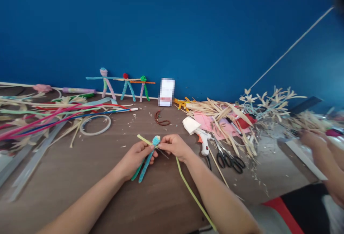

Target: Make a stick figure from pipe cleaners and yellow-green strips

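Above the brown table, my left hand (138, 157) is closed on a small pipe-cleaner figure (147, 166). It has a light blue head and two legs, one blue and one green. A pale yellow arm (143, 139) sticks out to its left. My right hand (174, 147) is closed in a pinch beside the head, on a yellow-green pipe cleaner (192, 191) whose long tail hangs down past my right forearm. A thin wire end shows between the hands. My fingers hide where the yellow-green strand meets the figure's body.
Three finished-looking pipe-cleaner figures (126, 85) lean on the blue wall. Loose pipe cleaners (61, 115) and a tape ring (95, 124) lie left. To the right are a glue gun (204, 142), scissors (229, 159) and dried husk strips (215, 110). Another person's hand (311, 141) is at far right.
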